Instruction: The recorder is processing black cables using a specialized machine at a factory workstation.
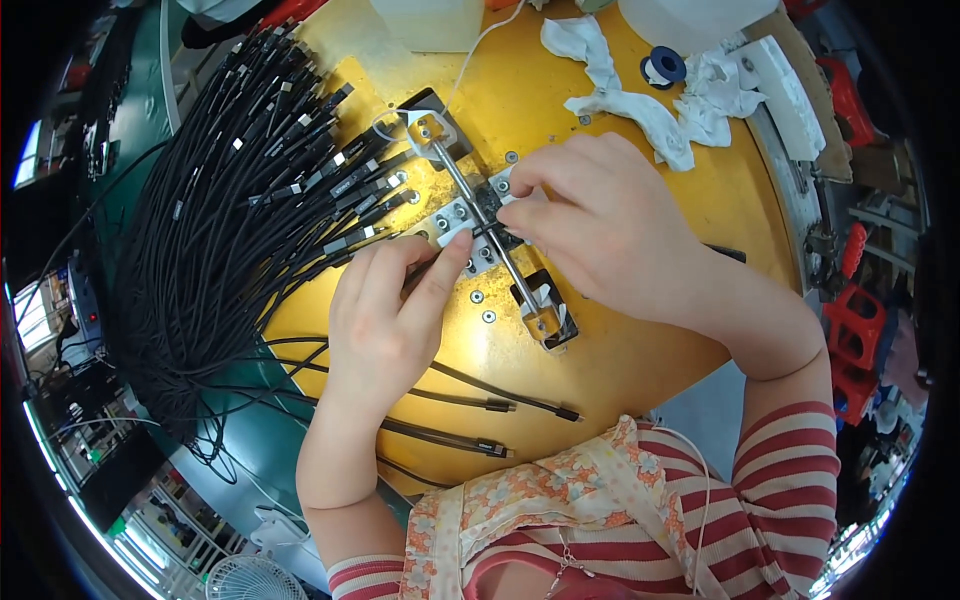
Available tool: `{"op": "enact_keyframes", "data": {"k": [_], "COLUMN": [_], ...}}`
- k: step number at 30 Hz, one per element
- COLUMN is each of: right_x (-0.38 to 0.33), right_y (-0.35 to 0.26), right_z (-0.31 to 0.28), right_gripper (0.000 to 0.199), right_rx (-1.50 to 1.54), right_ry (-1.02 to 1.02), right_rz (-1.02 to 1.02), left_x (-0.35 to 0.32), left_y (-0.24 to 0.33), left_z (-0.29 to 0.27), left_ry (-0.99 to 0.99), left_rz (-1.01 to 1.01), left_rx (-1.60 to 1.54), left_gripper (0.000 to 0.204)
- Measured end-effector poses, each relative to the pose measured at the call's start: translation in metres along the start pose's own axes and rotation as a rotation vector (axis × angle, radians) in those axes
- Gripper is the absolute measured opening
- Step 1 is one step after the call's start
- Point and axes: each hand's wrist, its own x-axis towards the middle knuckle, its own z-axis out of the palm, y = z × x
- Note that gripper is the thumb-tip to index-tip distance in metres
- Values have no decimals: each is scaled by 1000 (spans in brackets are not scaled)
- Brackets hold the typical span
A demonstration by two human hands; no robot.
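A metal rod (463,178) with brass-coloured ends runs slantwise over a small steel fixture (440,218) with bolts. My left hand (385,315) is at the fixture's left side, fingers curled together, a fingertip beside a small white piece (455,234). From the right, my right hand (610,230) reaches in with thumb and index finger pinched close to the rod. A short dark piece (487,228) lies under the rod between both hands' fingertips. What either pinch holds is hidden by the fingers.
A thick bundle of black cables (200,220) with plugs covers the left of the yellow worktop (640,370). Several loose cables (460,400) lie near my body. Crumpled white cloth (640,115) and a blue spool (664,67) sit at the back right. Red stools (853,325) stand beyond.
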Motion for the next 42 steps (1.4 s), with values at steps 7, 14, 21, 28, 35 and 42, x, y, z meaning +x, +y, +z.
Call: {"op": "enact_keyframes", "data": {"k": [7, 14, 21, 28, 35, 42], "right_x": [-6, -5, -2, -3, -3, -4], "right_y": [-4, -3, -4, -5, -7, -20], "right_z": [-2, -4, -18, -14, -18, -24], "right_gripper": [21, 22, 26, 26, 25, 17], "right_rx": [-190, -167, -45, -45, -44, 725], "right_ry": [-41, 34, 131, 194, 168, -149], "right_rz": [-94, -137, -369, -454, -435, 315], "left_x": [-2, -3, -5, -4, -3, -2], "left_y": [-6, -1, 13, 16, 16, 23], "left_z": [11, 3, -26, -37, -36, -31], "left_ry": [70, 92, 29, -55, -29, 9], "left_rz": [69, 35, -115, -262, -219, -185], "left_rx": [-12, -57, -410, -670, -638, -504], "left_gripper": [39, 40, 37, 33, 32, 32]}}
